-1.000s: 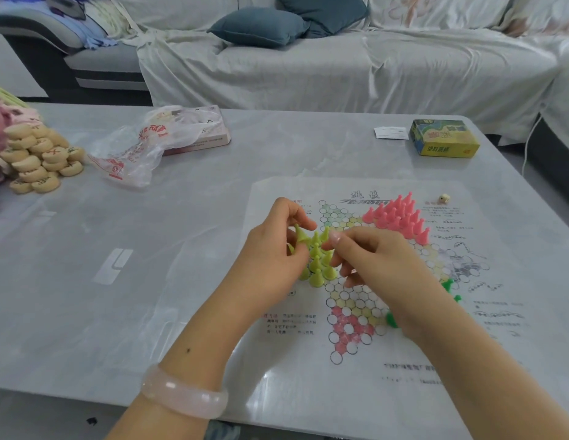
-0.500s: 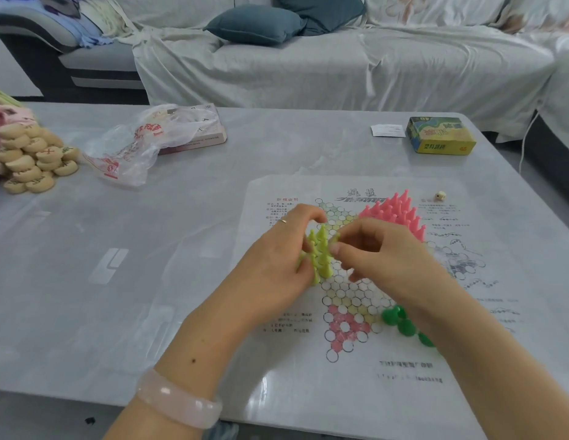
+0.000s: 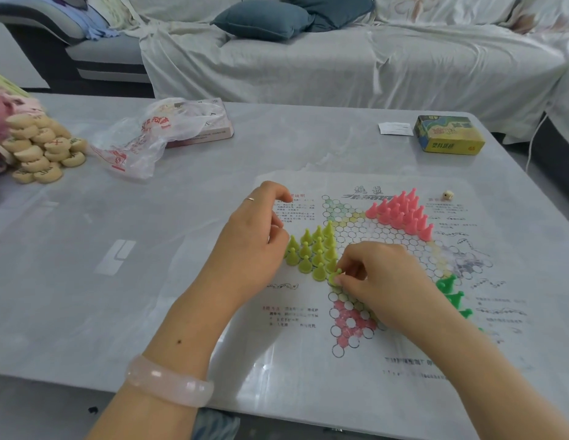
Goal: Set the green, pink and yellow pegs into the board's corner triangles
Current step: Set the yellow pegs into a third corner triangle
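1. Pinching a single yellow peg (image 3: 334, 276) between thumb and fingertips, the right hand (image 3: 383, 281) holds it at the near corner of the yellow cluster; whether its base touches the sheet cannot be told.
2. The left hand (image 3: 254, 246) rests beside the yellow pegs (image 3: 313, 250) on their left, its fingers loosely curled and its grip around nothing; a ring sits on one finger and a pale pink bangle (image 3: 169, 381) circles the wrist.
3. The yellow pegs stand upright in a tight triangle on the left point of the paper board (image 3: 365, 319).
4. The pink pegs (image 3: 402, 214) stand packed in the far right triangle of the board.
5. A few green pegs (image 3: 453, 295) show at the right side of the board, partly hidden behind the right forearm.
6. The near triangle, printed pink, has open circles.
7. The board lies flat on a pale grey desk (image 3: 86, 296).
8. A small die (image 3: 447, 195) sits on the sheet just beyond the pink pegs.
9. A yellow and green box (image 3: 450, 134) lies at the far right of the desk, a white slip (image 3: 395, 128) just beside it.
10. A crumpled plastic bag (image 3: 143, 141) and a heap of round beige game pieces (image 3: 42, 150) lie at the far left.
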`<action>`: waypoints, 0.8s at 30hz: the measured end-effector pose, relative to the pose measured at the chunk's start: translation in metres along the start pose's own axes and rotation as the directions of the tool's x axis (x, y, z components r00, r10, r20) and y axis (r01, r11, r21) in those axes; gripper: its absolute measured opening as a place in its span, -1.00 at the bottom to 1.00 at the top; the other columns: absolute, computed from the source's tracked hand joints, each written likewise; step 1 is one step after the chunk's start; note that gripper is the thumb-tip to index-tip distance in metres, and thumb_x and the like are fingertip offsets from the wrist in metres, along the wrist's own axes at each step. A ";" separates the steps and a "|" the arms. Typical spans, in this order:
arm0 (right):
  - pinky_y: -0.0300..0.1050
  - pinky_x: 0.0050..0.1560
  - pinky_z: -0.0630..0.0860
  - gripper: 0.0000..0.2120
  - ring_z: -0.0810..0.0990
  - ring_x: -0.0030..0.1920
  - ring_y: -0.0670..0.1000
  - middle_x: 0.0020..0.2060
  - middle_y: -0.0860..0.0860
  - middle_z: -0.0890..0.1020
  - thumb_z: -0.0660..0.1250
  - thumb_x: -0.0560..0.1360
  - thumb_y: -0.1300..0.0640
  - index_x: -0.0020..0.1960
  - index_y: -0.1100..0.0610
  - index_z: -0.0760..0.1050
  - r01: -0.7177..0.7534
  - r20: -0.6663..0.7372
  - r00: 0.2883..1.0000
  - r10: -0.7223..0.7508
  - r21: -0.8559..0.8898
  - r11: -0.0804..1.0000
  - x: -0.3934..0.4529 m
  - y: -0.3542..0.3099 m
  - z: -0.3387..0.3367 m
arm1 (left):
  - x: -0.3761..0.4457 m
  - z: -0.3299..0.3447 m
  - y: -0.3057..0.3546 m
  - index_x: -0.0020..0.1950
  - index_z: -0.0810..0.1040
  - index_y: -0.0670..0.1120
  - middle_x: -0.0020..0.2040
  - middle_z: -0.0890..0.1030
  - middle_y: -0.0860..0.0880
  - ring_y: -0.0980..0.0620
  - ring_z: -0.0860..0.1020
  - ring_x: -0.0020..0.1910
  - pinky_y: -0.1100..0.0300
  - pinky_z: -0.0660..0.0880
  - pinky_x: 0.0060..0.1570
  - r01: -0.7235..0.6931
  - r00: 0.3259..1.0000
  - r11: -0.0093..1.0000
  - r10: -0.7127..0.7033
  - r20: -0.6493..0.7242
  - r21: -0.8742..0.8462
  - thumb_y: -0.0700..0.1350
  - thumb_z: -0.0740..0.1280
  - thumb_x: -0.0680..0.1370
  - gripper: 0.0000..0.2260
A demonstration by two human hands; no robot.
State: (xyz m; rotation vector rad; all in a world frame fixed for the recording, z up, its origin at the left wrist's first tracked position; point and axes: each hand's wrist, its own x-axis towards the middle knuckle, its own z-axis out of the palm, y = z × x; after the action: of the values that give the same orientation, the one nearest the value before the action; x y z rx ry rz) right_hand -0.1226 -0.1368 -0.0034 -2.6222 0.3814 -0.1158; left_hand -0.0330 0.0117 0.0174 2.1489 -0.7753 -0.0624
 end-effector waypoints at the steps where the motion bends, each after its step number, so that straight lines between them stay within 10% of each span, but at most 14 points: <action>1: -0.19 -0.12 0.47 -0.97 0.51 -0.16 -0.07 -0.24 -0.09 0.54 0.33 0.43 0.08 -0.14 0.02 0.52 0.005 0.003 1.000 -0.005 -0.007 1.000 0.000 0.000 0.001 | 0.000 -0.001 0.000 0.10 0.33 0.08 -0.12 0.46 0.03 0.10 0.44 -0.17 0.45 0.34 -0.23 -0.002 1.000 1.000 0.002 -0.001 -0.001 -0.30 0.15 0.49 -0.69; 24: -0.16 -0.10 0.47 -0.93 0.49 -0.12 -0.07 -0.21 -0.11 0.51 0.30 0.44 0.07 -0.09 0.01 0.51 0.035 -0.004 0.999 -0.035 -0.070 0.997 0.000 -0.001 0.006 | -0.001 0.001 0.002 0.14 0.34 0.09 -0.12 0.44 0.08 0.17 0.42 -0.20 0.43 0.33 -0.24 -0.007 0.999 1.000 0.006 0.035 0.015 -0.29 0.12 0.50 -0.67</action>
State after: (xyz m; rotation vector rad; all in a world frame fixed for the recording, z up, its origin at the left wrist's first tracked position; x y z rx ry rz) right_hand -0.1215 -0.1334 -0.0078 -2.6984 0.3473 -0.1237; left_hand -0.0356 0.0109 0.0184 2.1649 -0.8052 -0.0918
